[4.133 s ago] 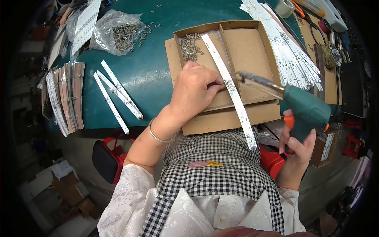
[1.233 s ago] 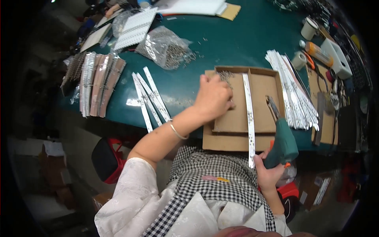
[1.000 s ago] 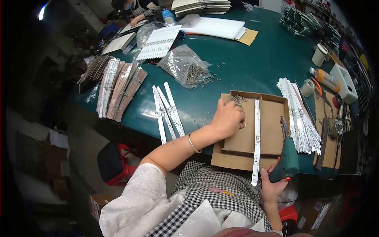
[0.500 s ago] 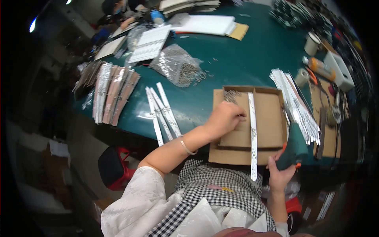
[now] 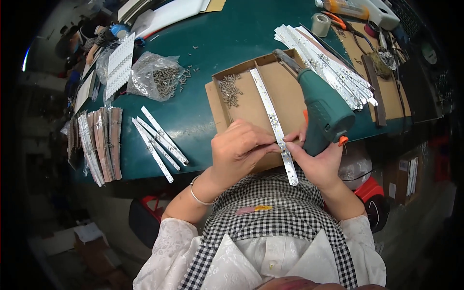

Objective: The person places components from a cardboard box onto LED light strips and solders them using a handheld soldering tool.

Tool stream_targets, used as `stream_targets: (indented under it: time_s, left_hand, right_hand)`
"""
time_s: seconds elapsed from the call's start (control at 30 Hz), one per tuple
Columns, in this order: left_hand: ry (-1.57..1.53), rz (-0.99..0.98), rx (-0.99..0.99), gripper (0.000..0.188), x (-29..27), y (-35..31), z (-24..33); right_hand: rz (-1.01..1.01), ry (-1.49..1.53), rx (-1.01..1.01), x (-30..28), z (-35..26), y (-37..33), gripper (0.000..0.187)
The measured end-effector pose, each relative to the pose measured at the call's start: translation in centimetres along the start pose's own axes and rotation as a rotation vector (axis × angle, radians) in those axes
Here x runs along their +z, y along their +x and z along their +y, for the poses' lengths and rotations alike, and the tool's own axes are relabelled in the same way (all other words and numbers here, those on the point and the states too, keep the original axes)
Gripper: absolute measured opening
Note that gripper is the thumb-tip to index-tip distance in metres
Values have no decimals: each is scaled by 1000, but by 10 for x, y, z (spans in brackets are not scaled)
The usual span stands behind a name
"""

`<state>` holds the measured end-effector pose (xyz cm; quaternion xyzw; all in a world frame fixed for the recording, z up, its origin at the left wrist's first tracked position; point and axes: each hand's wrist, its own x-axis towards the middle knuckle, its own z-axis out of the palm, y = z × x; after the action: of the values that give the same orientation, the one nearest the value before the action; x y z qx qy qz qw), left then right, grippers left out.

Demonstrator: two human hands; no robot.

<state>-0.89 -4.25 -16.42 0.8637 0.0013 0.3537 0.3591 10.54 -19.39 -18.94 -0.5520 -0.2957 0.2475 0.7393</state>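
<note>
A narrow silvery strip with small dark parts (image 5: 263, 94) lies across an open cardboard box (image 5: 217, 115), its near end sticking out past the box's front edge. My left hand (image 5: 241, 147) is closed in a pinch at the strip's left edge; what sits between those fingertips is hidden. In my right hand (image 5: 321, 166) is a green pistol-shaped power tool (image 5: 328, 113) with orange parts, its narrow metal end pointing away over the box. The right thumb and a fingertip also touch the strip, opposite the left fingers. Small metal screw-like pieces (image 5: 230, 90) are heaped in the box's far left part.
Several loose strips (image 5: 157, 142) lie left of the box, beside stacked strips (image 5: 101, 145). Behind them stands a plastic bag of metal pieces (image 5: 157, 77). More strips (image 5: 324, 67), a tape roll (image 5: 320, 25) and pliers (image 5: 334, 20) are at right. Another person's hand (image 5: 90, 56) shows far left.
My left hand has gone from the heap of metal pieces to the strip, near its front end. My right hand has brought the green tool inward over the box. The whole view has shifted.
</note>
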Motion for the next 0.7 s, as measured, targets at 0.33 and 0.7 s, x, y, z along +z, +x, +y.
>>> stream_targets:
  time_s: [0.33, 0.7]
  left_hand:
    - [-78, 54, -179, 46, 14, -8, -1]
    - [-133, 24, -148, 18, 12, -11, -6]
  right_hand:
    - [-84, -47, 18, -1, 7, 8, 52]
    - [129, -195, -26, 9, 13, 2, 66]
